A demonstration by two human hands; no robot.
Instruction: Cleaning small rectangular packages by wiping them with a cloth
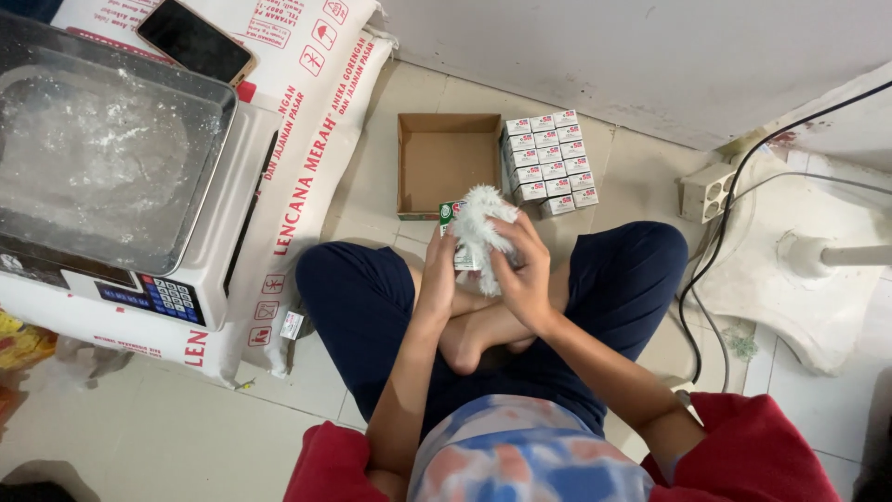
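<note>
Your left hand (439,270) grips a small box (452,232) above your crossed legs, while your right hand (522,270) pinches a white fluffy cloth (478,218) against it, near the open cardboard tray (446,158).

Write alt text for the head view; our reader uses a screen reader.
Seated cross-legged on a tiled floor, a person's left hand holds a small box while the right hand wipes it with a white cloth. Stacked boxes sit beside an open carton.
</note>
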